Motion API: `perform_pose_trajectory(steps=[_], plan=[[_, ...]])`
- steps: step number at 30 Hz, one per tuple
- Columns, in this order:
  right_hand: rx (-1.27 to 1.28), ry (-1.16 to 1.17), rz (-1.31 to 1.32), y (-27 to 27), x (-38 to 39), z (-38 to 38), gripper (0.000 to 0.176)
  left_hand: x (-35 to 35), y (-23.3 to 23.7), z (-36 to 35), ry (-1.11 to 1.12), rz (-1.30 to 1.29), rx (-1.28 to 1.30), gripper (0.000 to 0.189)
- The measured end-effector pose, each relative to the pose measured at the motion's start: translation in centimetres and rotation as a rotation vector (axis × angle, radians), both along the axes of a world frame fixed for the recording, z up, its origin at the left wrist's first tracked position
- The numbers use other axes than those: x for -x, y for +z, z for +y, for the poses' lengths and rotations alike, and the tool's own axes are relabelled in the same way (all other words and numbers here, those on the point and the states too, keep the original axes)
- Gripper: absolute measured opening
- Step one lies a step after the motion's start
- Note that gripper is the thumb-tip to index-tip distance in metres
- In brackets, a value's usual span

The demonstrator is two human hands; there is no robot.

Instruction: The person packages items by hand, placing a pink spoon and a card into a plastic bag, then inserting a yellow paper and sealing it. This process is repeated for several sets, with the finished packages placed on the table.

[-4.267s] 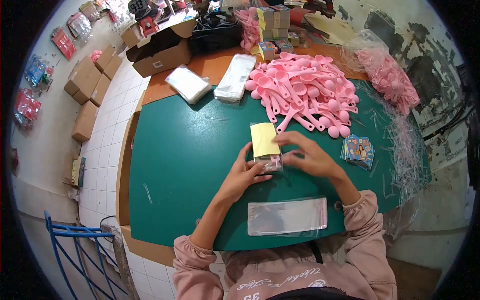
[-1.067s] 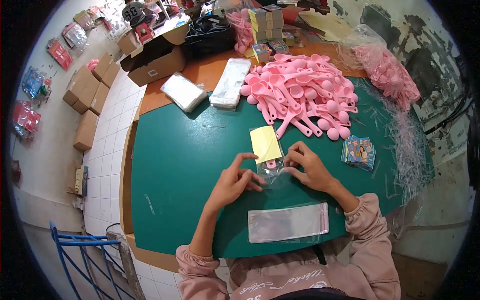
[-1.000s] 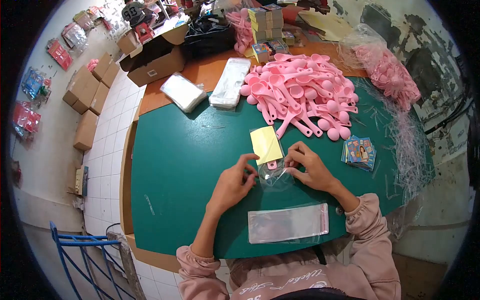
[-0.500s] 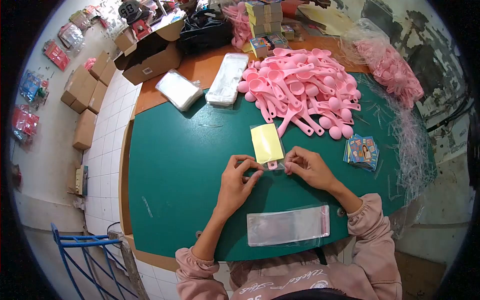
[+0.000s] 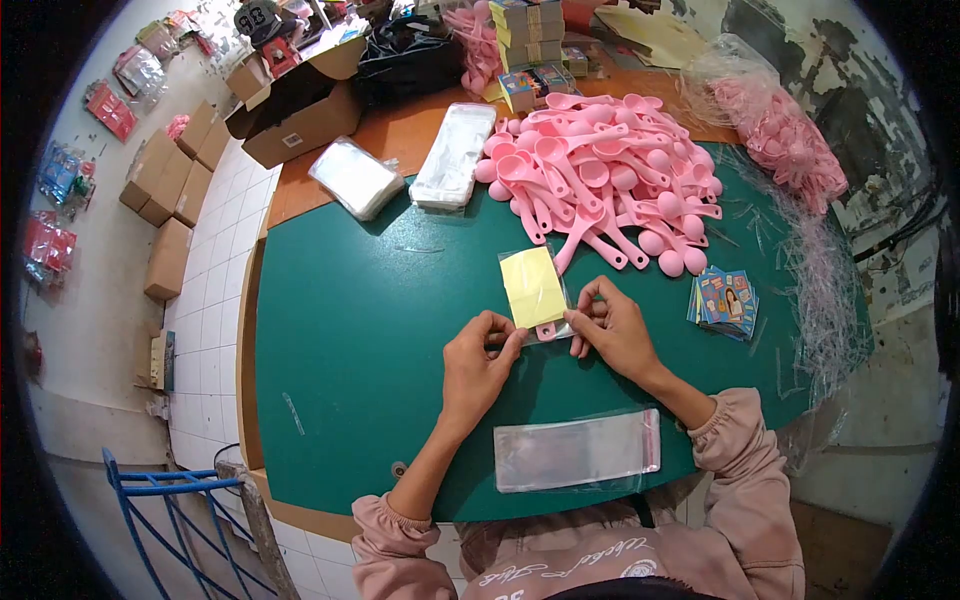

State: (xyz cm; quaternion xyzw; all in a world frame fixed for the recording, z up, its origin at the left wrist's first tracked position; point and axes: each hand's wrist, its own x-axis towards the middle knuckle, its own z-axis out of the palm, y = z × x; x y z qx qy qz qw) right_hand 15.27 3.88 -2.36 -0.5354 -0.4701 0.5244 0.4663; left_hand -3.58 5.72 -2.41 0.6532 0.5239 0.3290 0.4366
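at the centre of the frame the left hand and the right hand, fingertips pinching its lower corners, hold a clear packet with a yellow card and a pink handle end inside, over the green top of the counter. a heap of pink scoops covers the upper middle, clear bags lie at the lower middle, and plastic scraps, probably offcuts, trail down the right edge. white floor tiles and stacked cartons fill the left, facing a peeling wall at upper right.
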Motion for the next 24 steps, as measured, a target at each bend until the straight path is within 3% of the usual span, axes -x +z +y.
perform_pose_trajectory(steps=[4,7,11,18,20,21,22,24], plan=[[-0.022,0.023,-0.006,-0.2,0.0,0.0,0.017,-0.1,0.0,0.0,0.019,-0.199,0.169,0.012],[-0.036,0.031,0.003,-0.2,0.1,0.0,0.014,-0.2,0.3,-0.1,0.066,-0.271,0.150,0.012],[-0.021,0.046,-0.031,0.1,0.2,-0.1,0.017,-0.1,0.4,-0.2,0.042,-0.270,0.152,0.013],[0.022,0.080,-0.081,0.8,-0.1,0.1,0.022,0.6,0.9,0.0,-0.047,-0.061,0.080,0.032],[-0.538,-0.121,-0.800,0.6,-1.4,1.4,0.027,2.4,1.2,0.8,-0.059,-0.028,0.038,0.033],[-0.620,-0.238,-0.960,0.3,-2.4,2.3,0.031,4.2,0.8,1.6,-0.046,0.042,-0.127,0.034],[-0.627,-0.235,-0.961,0.1,-3.3,2.8,0.031,6.1,0.7,2.1,-0.033,0.114,-0.292,0.034],[-0.512,-0.259,-1.313,-0.3,-4.7,3.3,0.032,9.9,1.5,2.7,0.063,0.256,-0.327,0.033]])
